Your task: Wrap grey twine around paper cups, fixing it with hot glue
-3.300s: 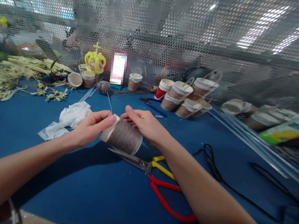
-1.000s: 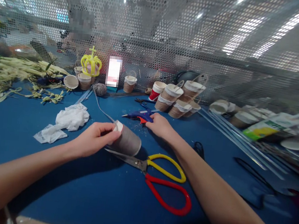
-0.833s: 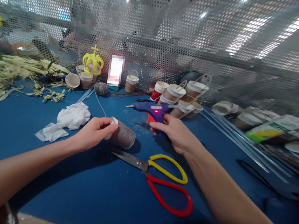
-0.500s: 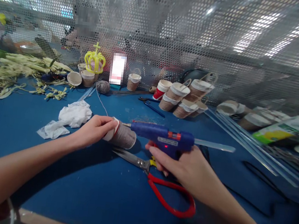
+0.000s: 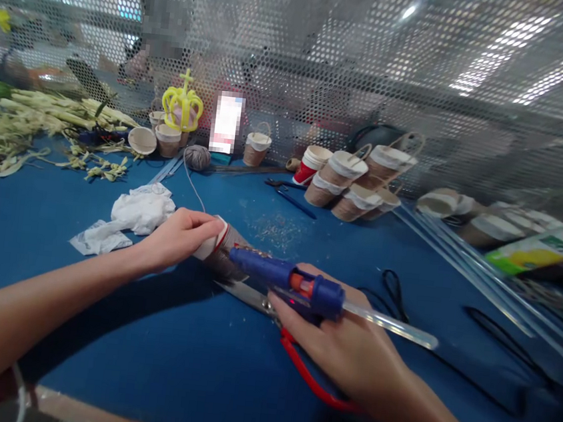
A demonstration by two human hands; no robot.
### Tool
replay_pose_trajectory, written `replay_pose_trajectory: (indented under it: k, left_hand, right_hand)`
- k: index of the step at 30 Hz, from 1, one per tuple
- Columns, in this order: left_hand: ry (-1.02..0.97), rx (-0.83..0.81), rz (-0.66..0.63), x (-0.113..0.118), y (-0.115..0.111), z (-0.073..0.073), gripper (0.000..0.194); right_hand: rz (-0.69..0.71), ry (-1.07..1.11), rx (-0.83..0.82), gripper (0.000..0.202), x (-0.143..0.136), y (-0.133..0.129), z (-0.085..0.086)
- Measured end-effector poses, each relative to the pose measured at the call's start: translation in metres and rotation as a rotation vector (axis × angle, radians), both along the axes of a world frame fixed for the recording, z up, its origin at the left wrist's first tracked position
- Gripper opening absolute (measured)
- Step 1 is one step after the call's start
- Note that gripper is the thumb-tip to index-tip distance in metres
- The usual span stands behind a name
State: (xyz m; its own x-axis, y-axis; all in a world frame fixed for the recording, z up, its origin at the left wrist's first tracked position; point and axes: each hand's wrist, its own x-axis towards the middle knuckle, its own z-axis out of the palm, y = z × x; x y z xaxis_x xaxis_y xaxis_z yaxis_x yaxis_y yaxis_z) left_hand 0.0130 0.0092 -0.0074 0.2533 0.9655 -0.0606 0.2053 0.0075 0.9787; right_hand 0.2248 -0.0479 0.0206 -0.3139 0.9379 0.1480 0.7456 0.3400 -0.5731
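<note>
My left hand (image 5: 183, 234) pinches the rim of a paper cup (image 5: 226, 262) lying on its side, its wall wound with grey yarn. A strand runs from the cup back to a ball of grey yarn (image 5: 197, 157). Wrapped round the handle of a blue hot glue gun (image 5: 275, 271) is my right hand (image 5: 339, 331). The gun's nozzle is at the cup's yarn-covered side, and a clear glue stick (image 5: 390, 324) sticks out of its back. Below the gun lie red-handled scissors (image 5: 247, 295), partly hidden by my right hand.
Crumpled white tissue (image 5: 143, 208) lies left of the cup. Several wrapped cups (image 5: 355, 202) stand at the back right, beside long clear glue sticks (image 5: 461, 267). A black cord (image 5: 474, 389) trails at right. A perforated metal screen (image 5: 309, 39) borders the table's back.
The glue gun has swung so its rear end is lower and nearer, with the nozzle now over the cup's side. My right hand has turned and covers more of the scissors.
</note>
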Motion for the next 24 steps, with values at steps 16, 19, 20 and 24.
replay_pose_trajectory:
  k: [16,19,20,24]
  left_hand:
    - [0.050,0.006,-0.030,0.0014,-0.0010,0.0035,0.027]
    - [0.047,0.008,-0.048,0.0016,-0.0009,0.0044,0.029]
    - [0.042,0.007,-0.055,0.0017,-0.0010,0.0048,0.029]
    - [0.044,0.012,-0.056,0.0021,-0.0014,0.0062,0.030]
  right_hand:
    - [0.048,-0.090,0.104,0.008,-0.0041,-0.0025,0.0051]
    - [0.021,-0.087,0.101,0.006,-0.0030,-0.0017,0.0043]
    - [0.020,-0.090,0.099,0.006,-0.0028,-0.0016,0.0044]
    - [0.072,-0.110,0.086,0.010,-0.0035,-0.0033,0.0063]
